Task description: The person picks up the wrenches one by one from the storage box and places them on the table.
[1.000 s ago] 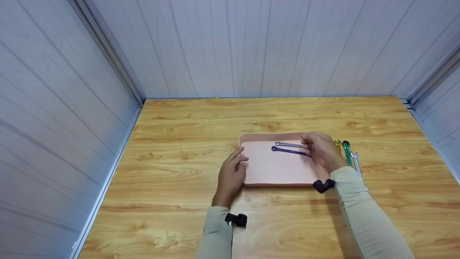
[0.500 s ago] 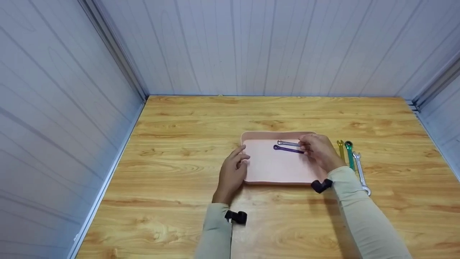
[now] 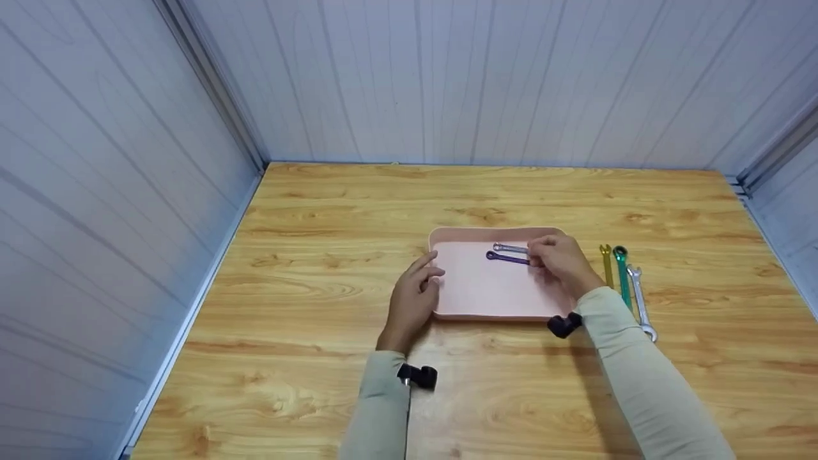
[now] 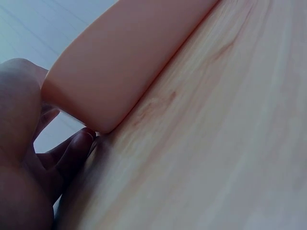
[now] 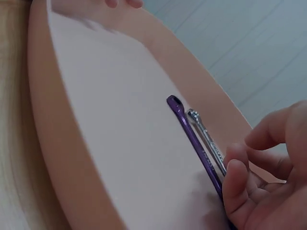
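Observation:
My left hand (image 3: 411, 303) holds the left end of a shallow pink tray (image 3: 486, 316); fingertips (image 5: 134, 2) reach over the rim in the right wrist view. In the left wrist view the thumb (image 4: 79, 146) lies low against the tray's corner. Inside the tray, near the back wall, a purple wrench (image 3: 507, 259) and a silver wrench (image 3: 511, 248) lie side by side. My right hand (image 3: 562, 259), fingers bent, is over their right-hand parts and hides their far ends. Its fingertips are at the silver wrench in the right wrist view, but the contact is hidden.
Right of the tray, a yellow wrench (image 3: 606, 265), a green wrench (image 3: 621, 275) and another silver wrench (image 3: 641, 303) lie on the wooden table (image 3: 307, 255). Pale panel walls (image 3: 383, 83) stand behind and at both sides.
My right hand has moved slightly left along the two wrenches in the tray, covering more of them. My left hand stays at the tray's left end. The whole view has shifted a little.

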The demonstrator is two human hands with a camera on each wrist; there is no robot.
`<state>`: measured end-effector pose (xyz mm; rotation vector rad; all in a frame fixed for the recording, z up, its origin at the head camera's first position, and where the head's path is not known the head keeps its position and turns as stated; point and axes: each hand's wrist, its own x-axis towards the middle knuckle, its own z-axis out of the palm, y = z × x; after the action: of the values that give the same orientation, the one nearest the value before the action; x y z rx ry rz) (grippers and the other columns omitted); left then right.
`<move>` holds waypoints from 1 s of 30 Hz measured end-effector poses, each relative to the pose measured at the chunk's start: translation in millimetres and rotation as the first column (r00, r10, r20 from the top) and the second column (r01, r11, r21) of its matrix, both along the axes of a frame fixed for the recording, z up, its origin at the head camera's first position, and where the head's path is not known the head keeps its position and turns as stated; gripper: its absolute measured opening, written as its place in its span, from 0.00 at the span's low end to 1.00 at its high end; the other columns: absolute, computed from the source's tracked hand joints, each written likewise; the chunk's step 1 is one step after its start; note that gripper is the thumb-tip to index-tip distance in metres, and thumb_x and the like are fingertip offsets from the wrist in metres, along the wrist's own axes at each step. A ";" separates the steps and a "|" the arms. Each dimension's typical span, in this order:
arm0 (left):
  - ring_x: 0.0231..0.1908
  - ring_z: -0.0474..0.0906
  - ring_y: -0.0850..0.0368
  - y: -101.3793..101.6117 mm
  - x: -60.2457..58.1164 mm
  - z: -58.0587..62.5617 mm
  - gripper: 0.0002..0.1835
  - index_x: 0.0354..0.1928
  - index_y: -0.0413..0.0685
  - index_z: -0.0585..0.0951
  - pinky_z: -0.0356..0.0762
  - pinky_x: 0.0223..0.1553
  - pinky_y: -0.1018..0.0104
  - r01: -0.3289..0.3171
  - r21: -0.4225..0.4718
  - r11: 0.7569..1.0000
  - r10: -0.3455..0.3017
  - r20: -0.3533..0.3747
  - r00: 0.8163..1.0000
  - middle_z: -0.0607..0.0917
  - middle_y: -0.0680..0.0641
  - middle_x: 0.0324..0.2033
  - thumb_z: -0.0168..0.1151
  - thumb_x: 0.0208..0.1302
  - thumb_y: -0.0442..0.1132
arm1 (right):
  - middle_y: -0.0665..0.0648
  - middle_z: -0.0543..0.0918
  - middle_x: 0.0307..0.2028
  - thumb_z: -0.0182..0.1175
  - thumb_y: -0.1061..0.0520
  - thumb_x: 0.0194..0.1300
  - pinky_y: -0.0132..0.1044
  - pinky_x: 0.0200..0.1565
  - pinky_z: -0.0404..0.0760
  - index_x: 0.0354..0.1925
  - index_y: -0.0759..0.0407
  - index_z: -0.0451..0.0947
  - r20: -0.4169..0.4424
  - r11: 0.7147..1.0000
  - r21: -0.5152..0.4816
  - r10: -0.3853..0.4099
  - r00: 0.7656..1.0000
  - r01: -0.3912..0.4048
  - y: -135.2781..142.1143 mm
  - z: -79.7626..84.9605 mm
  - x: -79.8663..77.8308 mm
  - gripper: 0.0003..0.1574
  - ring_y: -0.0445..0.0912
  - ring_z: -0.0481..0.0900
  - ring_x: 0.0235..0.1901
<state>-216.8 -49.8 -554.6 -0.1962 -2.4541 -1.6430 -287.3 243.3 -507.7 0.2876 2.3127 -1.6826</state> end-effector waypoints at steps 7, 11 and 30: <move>0.66 0.69 0.59 -4.8 -4.1 -2.2 0.12 0.44 0.41 0.87 0.68 0.63 0.59 -0.008 0.019 1.000 0.008 -0.012 1.000 0.77 0.58 0.64 0.55 0.67 0.32 | 0.55 0.79 0.24 0.55 0.60 0.65 0.32 0.20 0.71 0.45 0.71 0.79 0.012 0.999 0.046 0.015 1.000 -0.016 -6.2 0.2 -4.4 0.16 0.42 0.74 0.20; 0.67 0.68 0.59 -1.0 -1.7 -5.3 0.12 0.44 0.43 0.87 0.67 0.65 0.59 -0.007 0.006 1.000 0.007 0.010 1.000 0.76 0.59 0.64 0.55 0.67 0.31 | 0.55 0.79 0.23 0.54 0.61 0.60 0.33 0.19 0.71 0.40 0.73 0.80 0.059 0.996 0.081 0.025 0.998 -0.030 -2.3 0.6 -2.2 0.15 0.42 0.73 0.18; 0.63 0.72 0.60 0.9 -4.0 2.2 0.12 0.44 0.42 0.87 0.73 0.58 0.58 0.021 -0.027 0.999 -0.022 -0.023 1.000 0.76 0.58 0.65 0.54 0.68 0.33 | 0.53 0.84 0.31 0.69 0.59 0.56 0.34 0.28 0.75 0.38 0.66 0.87 0.015 0.929 0.319 0.194 0.981 -0.189 -7.2 8.0 -9.9 0.12 0.43 0.76 0.27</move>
<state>-220.8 -48.9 -552.4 -0.2449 -2.4669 -1.6075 -297.2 236.1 -499.7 0.1030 2.5298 -1.2213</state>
